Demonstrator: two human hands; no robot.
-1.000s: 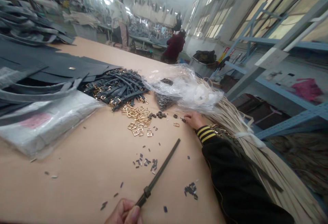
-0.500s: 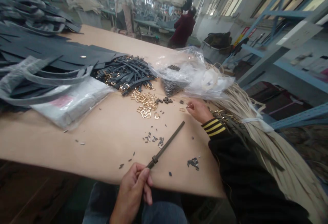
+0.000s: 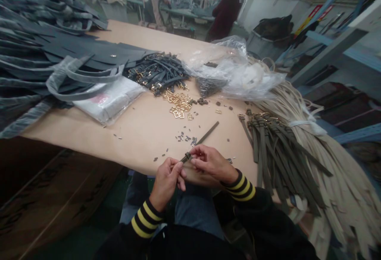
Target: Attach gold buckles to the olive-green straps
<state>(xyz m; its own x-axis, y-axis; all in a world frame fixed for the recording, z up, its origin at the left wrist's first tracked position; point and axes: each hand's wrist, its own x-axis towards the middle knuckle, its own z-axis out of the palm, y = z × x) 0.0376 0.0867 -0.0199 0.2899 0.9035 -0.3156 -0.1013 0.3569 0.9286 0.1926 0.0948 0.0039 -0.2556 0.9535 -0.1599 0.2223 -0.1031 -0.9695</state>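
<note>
A narrow dark olive strap (image 3: 207, 133) slants up and away across the front of the table. My left hand (image 3: 168, 178) pinches its near end between thumb and fingers, just over the table's edge. A small loop (image 3: 185, 156) sits around the strap a little ahead of those fingertips. My right hand (image 3: 210, 161) is closed, thumb and fingertips together against the strap beside that loop; whether a small piece is between them is hidden. Small dark bits (image 3: 187, 137) are scattered beyond the hands. Further back lie gold buckles (image 3: 180, 103) in a loose pile.
Dark straps with gold fittings (image 3: 157, 71) are heaped behind the buckles. A clear plastic bag (image 3: 250, 79) lies at the back right. Finished-looking olive straps (image 3: 274, 145) and a beige strap bundle (image 3: 336, 172) cover the right side. Grey strips (image 3: 89, 49) and a plastic-wrapped packet (image 3: 110, 101) occupy the left.
My right hand has come back from near the gold buckles to the strap at my left hand. The left hand keeps its hold. The view has shifted, showing more olive straps at right.
</note>
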